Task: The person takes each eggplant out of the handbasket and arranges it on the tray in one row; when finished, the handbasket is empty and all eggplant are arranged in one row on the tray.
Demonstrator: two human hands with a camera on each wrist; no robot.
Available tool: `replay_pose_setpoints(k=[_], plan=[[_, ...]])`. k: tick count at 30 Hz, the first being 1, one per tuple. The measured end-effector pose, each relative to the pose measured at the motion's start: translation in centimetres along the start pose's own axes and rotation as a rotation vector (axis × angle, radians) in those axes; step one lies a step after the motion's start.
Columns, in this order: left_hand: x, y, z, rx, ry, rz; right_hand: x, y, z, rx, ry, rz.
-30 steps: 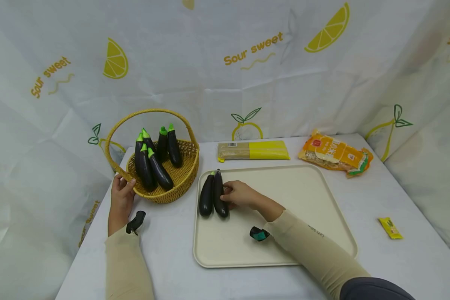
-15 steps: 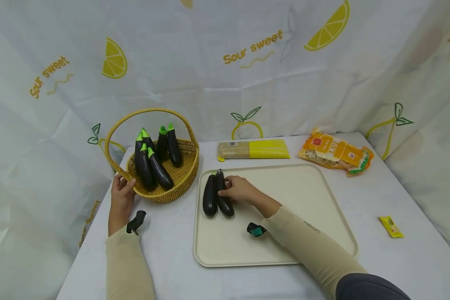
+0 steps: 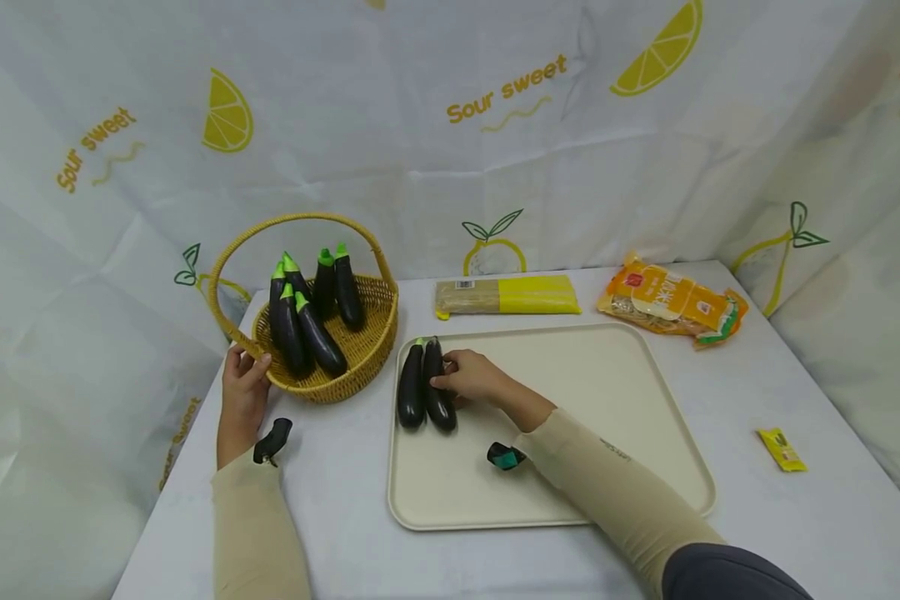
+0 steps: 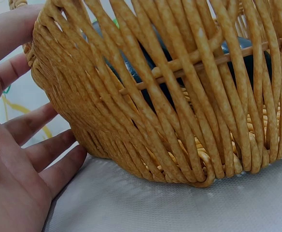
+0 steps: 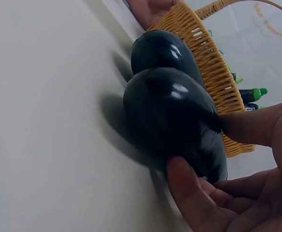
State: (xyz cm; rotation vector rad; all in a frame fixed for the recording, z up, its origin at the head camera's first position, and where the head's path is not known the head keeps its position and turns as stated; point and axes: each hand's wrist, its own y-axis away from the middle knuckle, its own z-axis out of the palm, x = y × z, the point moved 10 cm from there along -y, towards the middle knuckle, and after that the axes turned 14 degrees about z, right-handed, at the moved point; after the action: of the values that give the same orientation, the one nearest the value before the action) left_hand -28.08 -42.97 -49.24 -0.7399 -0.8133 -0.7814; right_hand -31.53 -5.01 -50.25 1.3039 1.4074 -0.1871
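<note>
At the left, my left hand (image 3: pixel 244 396) grips the near left side of a wicker basket (image 3: pixel 367 371), thumb on the rim and fingers along the outer wall in the left wrist view. Several dark eggplants (image 3: pixel 320 340) with green stems lean inside the basket. My right hand (image 3: pixel 476 377) pinches an eggplant (image 3: pixel 438 396) between thumb and fingers at the left end of a beige tray (image 3: pixel 585 367). Close on its left lies another eggplant (image 3: pixel 410 392), nearly parallel. The right wrist view shows the rounded ends of both, the pinched eggplant (image 5: pixel 165 111) nearer the camera.
Behind the tray lies a flat yellow noodle-like packet (image 3: pixel 507 296). An orange food bag (image 3: pixel 671 300) sits at the back right, and a small yellow sachet (image 3: pixel 781 450) to the right. A printed white cloth (image 3: pixel 390 192) hangs behind the table.
The two eggplants on the tray shifted slightly right, then back left, with the right hand at the nearer one. The left hand and basket have stayed put.
</note>
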Motion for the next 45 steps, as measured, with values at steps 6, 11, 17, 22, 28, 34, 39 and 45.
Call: replay_pose_setpoints(k=[6, 11, 17, 22, 28, 34, 39, 45], plan=[[0.5, -0.2, -0.3, 0.008, -0.025, 0.008, -0.4, -0.1, -0.7, 0.01, 0.008, -0.013], [1.0, -0.5, -0.8, 0.019, -0.052, 0.017, -2.9, 0.1, -2.0, 0.053, 0.113, -0.078], [1.3, -0.5, -1.2, 0.026, -0.053, 0.018, -10.4, 0.2, -1.4, 0.129, 0.349, -0.254], [1.2, -0.7, -1.1, 0.01, -0.021, 0.025, -17.3, -1.1, 1.5, 0.135, 0.368, -0.395], [0.5, -0.4, -1.0, 0.006, -0.026, 0.002, -19.7, -4.5, 6.0, 0.104, 0.341, -0.367], [0.1, 0.2, -0.6, -0.013, -0.049, -0.007, -17.9, -7.5, 8.8, 0.108, 0.334, -0.202], [-0.1, 0.4, -0.4, -0.011, -0.062, -0.003, -17.2, -8.5, 9.9, 0.145, 0.413, -0.137], [0.1, 0.3, -0.1, -0.021, -0.107, 0.001, -17.4, -9.0, 10.2, 0.144, 0.419, -0.145]])
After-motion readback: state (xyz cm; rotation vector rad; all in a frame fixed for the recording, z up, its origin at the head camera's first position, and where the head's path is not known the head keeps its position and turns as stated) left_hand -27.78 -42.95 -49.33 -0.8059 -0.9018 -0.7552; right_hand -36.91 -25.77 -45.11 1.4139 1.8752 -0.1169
